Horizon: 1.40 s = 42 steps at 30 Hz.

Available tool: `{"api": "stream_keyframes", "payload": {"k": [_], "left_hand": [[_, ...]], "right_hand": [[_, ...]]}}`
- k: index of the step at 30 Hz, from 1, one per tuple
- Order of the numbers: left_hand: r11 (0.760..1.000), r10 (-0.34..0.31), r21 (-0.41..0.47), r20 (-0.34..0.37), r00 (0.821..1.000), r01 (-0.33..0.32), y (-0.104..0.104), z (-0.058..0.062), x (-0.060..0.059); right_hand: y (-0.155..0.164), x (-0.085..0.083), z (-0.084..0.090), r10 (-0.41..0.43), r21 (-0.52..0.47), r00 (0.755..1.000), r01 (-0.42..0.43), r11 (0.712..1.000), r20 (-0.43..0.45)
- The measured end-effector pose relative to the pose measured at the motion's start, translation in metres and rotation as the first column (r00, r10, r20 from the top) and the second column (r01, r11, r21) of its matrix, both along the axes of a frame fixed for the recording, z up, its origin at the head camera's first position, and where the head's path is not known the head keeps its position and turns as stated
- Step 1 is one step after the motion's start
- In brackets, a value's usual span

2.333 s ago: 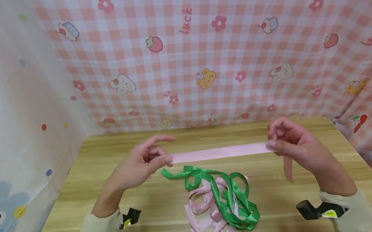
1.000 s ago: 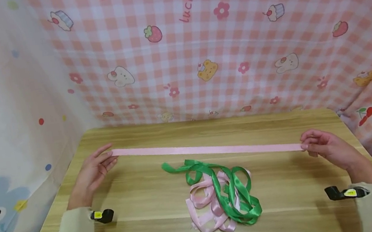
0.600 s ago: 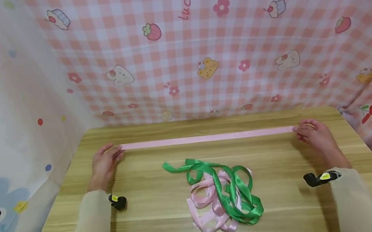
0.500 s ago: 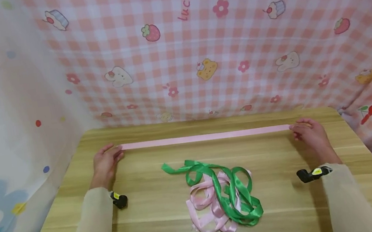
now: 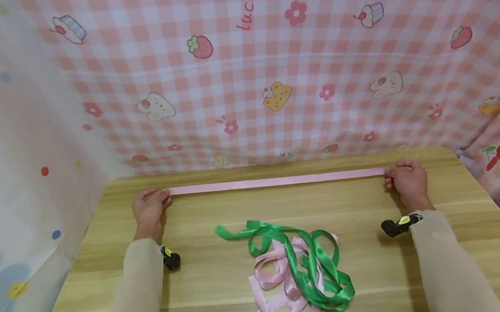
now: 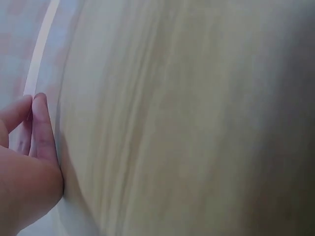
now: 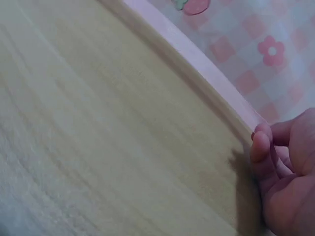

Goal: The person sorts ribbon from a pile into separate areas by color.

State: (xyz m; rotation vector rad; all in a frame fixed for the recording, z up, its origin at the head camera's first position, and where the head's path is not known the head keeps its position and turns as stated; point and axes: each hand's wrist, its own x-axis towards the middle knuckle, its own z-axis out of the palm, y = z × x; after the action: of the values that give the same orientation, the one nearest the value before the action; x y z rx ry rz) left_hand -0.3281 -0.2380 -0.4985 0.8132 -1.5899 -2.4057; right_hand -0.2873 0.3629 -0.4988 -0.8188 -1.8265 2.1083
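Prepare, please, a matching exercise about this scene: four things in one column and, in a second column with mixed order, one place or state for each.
Things
1. held pink ribbon
2. green ribbon
3. checked cloth
4. left hand

Places and states
A. hanging behind the table
B. pinching one side of a straight strip
C. in loose loops, partly on top of the loose pink ribbon
D. straight, running across to the right hand

Right pairs: 1-D, 2-C, 3-A, 4-B

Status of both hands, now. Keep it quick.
Left hand: closed, pinching the taut pink ribbon on its left side.
Right hand: closed, pinching the same ribbon on its right side.
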Motion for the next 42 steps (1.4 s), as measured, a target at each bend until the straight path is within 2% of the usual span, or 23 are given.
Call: {"api": "stream_keyframes", "payload": {"k": [10, 16, 21, 26, 30, 33, 35, 37, 38, 40, 42], "left_hand": [[0.983, 0.079, -0.17, 0.041, 0.996, -0.071, 0.012, -0.003, -0.006], [0.975, 0.088, -0.21, 0.078, 0.993, -0.07, 0.015, -0.005, -0.004], [0.974, 0.066, -0.222, 0.085, 0.994, -0.046, 0.015, -0.003, -0.002], [0.976, 0.028, -0.217, 0.079, 0.996, -0.01, 0.013, -0.001, -0.002], [0.982, -0.016, -0.186, 0.059, 0.998, 0.027, 0.01, -0.001, -0.002], [0.978, -0.05, -0.202, 0.04, 0.998, 0.057, 0.011, 0.001, 0.002], [0.956, -0.079, -0.279, 0.044, 0.996, 0.088, 0.013, 0.003, 0.008], [0.914, -0.116, -0.384, 0.055, 0.992, 0.129, 0.017, 0.008, 0.017], [0.89, -0.139, -0.431, 0.058, 0.989, 0.15, 0.02, 0.011, 0.021], [0.832, -0.195, -0.519, 0.061, 0.979, 0.198, 0.028, 0.017, 0.031], [0.787, -0.275, -0.564, 0.04, 0.961, 0.248, 0.041, 0.023, 0.042]], "right_hand": [[-0.002, -0.007, 0.002, -0.081, 0.082, 0.986, 0.069, 0.994, 0.147], [-0.004, -0.008, 0.0, -0.129, 0.095, 0.981, 0.116, 0.989, 0.146], [-0.004, -0.008, -0.001, -0.141, 0.069, 0.98, 0.133, 0.989, 0.142], [-0.005, -0.006, 0.001, -0.105, -0.011, 0.988, 0.107, 0.994, 0.117], [-0.004, 0.002, 0.006, -0.035, -0.06, 0.998, 0.039, 0.997, 0.06], [-0.006, 0.01, 0.005, 0.025, -0.016, 0.999, -0.024, 1.0, 0.021], [-0.009, 0.019, 0.003, 0.084, 0.063, 0.996, -0.085, 0.994, 0.021], [-0.015, 0.029, 0.001, 0.166, 0.178, 0.985, -0.172, 0.969, 0.051], [-0.019, 0.036, 0.001, 0.223, 0.24, 0.972, -0.234, 0.942, 0.074], [-0.029, 0.05, 0.002, 0.362, 0.349, 0.925, -0.379, 0.857, 0.115], [-0.041, 0.064, 0.006, 0.502, 0.422, 0.852, -0.514, 0.747, 0.15]]}}
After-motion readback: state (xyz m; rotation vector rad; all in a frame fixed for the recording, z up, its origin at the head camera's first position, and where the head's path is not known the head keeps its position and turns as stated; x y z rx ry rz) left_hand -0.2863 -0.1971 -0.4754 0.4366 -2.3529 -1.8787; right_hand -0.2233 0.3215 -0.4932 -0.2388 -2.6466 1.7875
